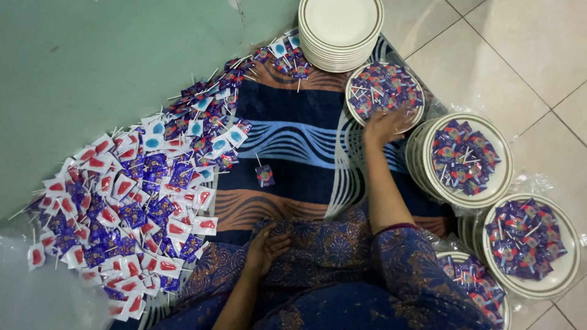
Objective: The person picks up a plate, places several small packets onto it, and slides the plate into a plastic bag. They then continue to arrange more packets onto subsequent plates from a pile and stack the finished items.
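floor: pale glazed square floor tiles (489, 55) with dark grout lines, upper right; the person sits on them.
wall: flat green painted wall (92, 55), fills upper left.
mat: striped fabric mat in navy, light blue and brown wavy bands (293, 146), laid over the tiles, one edge at the wall.
right hand (384, 125): reaching out to the filled white round plate with a dark rim line (353, 82) of purple-wrapped lollipops; fingers spread and loose at its near rim, no clear grasp, can't tell if anything is pinched.
left hand (266, 247): resting on the blue patterned cloth on the lap (342, 256), fingers loosely curled, holding nothing.
candy pile: loose heap of purple and white-red wrapped stick lollipops (128, 201), on the mat along the wall, well apart from both hands.
stray: single purple-wrapped lollipop (265, 175) alone mid-mat.
empty stack: tall stack of clean white plates (340, 30), top centre.
filled stacks: three more plate stacks topped with lollipops (468, 159), along the right side, clear plastic wrap under them.
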